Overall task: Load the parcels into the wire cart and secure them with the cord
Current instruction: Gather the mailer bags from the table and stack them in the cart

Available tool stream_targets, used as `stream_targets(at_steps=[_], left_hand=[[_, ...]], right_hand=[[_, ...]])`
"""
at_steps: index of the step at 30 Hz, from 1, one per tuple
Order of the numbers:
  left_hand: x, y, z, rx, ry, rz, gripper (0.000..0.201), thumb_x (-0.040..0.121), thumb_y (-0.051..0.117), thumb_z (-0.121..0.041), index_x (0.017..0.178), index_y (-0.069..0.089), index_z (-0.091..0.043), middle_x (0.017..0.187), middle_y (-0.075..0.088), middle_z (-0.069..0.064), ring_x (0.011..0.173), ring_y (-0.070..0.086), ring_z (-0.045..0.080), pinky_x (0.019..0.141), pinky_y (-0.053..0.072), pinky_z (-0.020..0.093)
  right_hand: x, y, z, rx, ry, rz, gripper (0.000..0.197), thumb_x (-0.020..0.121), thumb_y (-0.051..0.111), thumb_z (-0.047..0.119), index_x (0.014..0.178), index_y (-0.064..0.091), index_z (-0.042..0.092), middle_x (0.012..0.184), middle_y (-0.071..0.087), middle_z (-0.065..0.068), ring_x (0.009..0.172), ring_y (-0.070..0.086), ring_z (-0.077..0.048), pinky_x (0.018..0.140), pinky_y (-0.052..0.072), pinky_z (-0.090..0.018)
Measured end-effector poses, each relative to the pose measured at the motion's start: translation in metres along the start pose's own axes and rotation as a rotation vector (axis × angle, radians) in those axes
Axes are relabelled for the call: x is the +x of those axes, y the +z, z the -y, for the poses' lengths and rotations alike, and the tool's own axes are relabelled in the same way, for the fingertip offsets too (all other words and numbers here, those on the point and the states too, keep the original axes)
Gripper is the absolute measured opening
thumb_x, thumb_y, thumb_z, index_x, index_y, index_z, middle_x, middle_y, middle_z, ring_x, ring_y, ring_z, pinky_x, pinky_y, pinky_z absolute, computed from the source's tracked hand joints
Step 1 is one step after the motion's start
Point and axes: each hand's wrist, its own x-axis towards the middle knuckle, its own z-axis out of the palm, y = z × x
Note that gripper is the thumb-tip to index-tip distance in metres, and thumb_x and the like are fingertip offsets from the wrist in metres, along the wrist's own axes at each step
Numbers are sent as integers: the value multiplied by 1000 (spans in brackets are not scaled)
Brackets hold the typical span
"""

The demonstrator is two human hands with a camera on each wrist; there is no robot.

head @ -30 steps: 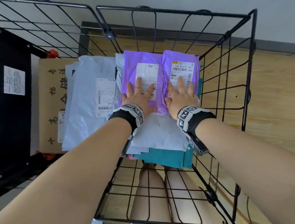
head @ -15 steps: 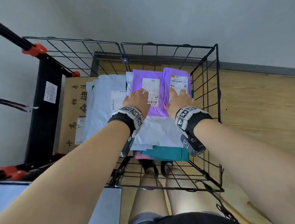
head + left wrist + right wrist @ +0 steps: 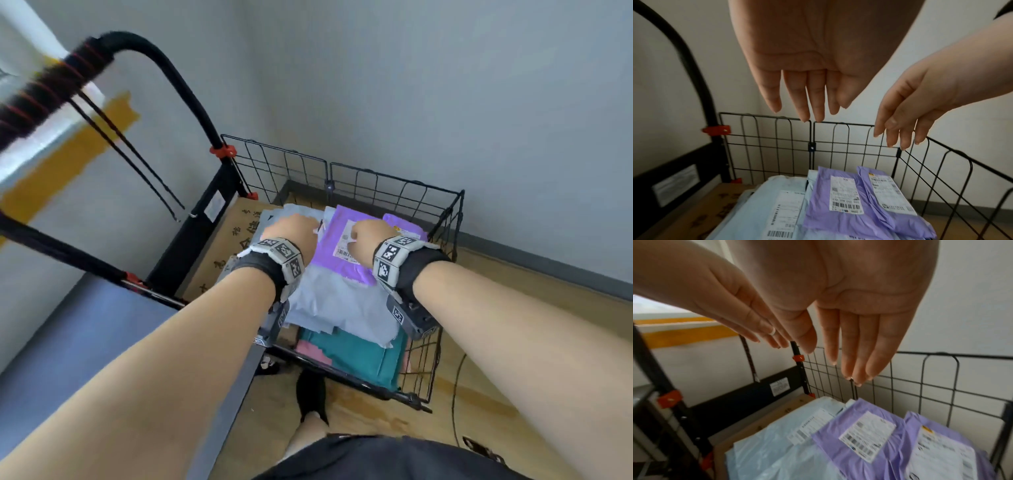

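The black wire cart (image 3: pixel 394 181) holds a stack of parcels: two purple mailers (image 3: pixel 330 250) (image 3: pixel 838 203) (image 3: pixel 838 443), pale blue mailers (image 3: pixel 335 301) (image 3: pixel 777 207), a teal one (image 3: pixel 359 356) and a cardboard box (image 3: pixel 219 253) on the left. My left hand (image 3: pixel 294 229) (image 3: pixel 807 100) and right hand (image 3: pixel 368 233) (image 3: pixel 855 353) hover above the stack, fingers straight and hanging down, touching nothing. A black elastic cord (image 3: pixel 137 161) (image 3: pixel 750 360) hangs from the cart handle (image 3: pixel 164 68), with its end loose beside the frame.
A grey wall stands close behind the cart. A grey-blue surface (image 3: pixel 85 342) lies at my left, against the cart frame. On the wooden floor to the right runs a thin cable (image 3: pixel 455 394). My foot in a black shoe (image 3: pixel 311 390) is at the cart's near edge.
Both hands have lifted off the purple mailers they were pressing flat. My head has pulled back and up, so the cart handle and cord have come into sight.
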Motion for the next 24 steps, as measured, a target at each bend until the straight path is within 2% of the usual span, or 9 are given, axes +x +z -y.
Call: stream_targets(at_steps=[3, 5, 6, 8, 10, 14, 20, 24], left_hand=[[-37, -10, -4, -85, -100, -60, 37, 95, 39, -14, 129, 52, -19, 134, 51, 8, 119, 52, 30, 99, 45, 42], [-68, -16, -9, -137, -161, -121, 32, 94, 39, -15, 121, 57, -16, 125, 58, 9, 111, 57, 31, 94, 49, 41], [-85, -19, -10, -145, -183, -162, 31, 95, 39, -16, 119, 58, -16, 122, 60, 9, 108, 58, 31, 92, 50, 39], [-114, -25, -10, -127, -214, -212, 32, 96, 39, -14, 122, 58, -15, 123, 60, 8, 111, 58, 30, 92, 50, 38], [-148, -29, -7, -124, -272, -250, 34, 97, 39, -13, 126, 57, -14, 125, 59, 7, 114, 57, 29, 93, 49, 36], [-220, -33, 15, -176, -427, -357, 33, 97, 39, -18, 123, 59, -15, 123, 61, 8, 112, 59, 30, 94, 50, 37], [-319, -10, 63, -243, -704, -351, 33, 96, 40, -12, 123, 58, -12, 123, 60, 10, 111, 59, 30, 94, 50, 41], [-387, 19, 98, -285, -863, -373, 33, 95, 39, -16, 121, 60, -12, 124, 60, 11, 114, 57, 31, 97, 47, 38]], right_hand=[[-30, -15, 6, -49, -104, -32, 26, 96, 41, 16, 109, 62, 7, 111, 63, -12, 104, 59, -30, 76, 42, -28], [-52, -21, 10, -85, -185, -58, 21, 95, 43, 17, 103, 61, 8, 106, 60, -13, 99, 58, -29, 74, 41, -27], [-62, -24, 14, -92, -229, -70, 23, 94, 45, 19, 105, 61, 6, 108, 60, -12, 100, 58, -29, 75, 42, -27], [-76, -26, 26, -100, -292, -75, 26, 92, 48, 21, 105, 62, 4, 114, 62, -13, 105, 60, -30, 78, 45, -28], [-94, -28, 43, -117, -368, -85, 19, 92, 48, 19, 98, 61, 6, 114, 63, -13, 104, 60, -31, 77, 45, -28], [-129, -27, 91, -165, -527, -80, 29, 93, 48, 20, 113, 63, 5, 116, 63, -12, 107, 59, -30, 86, 48, -30], [-177, 3, 173, -246, -735, -38, 28, 89, 49, 20, 108, 66, 7, 111, 66, -10, 102, 62, -28, 88, 51, -32], [-213, 37, 232, -296, -885, 9, 28, 87, 50, 20, 104, 68, 6, 110, 67, -11, 105, 61, -29, 91, 50, -32]])
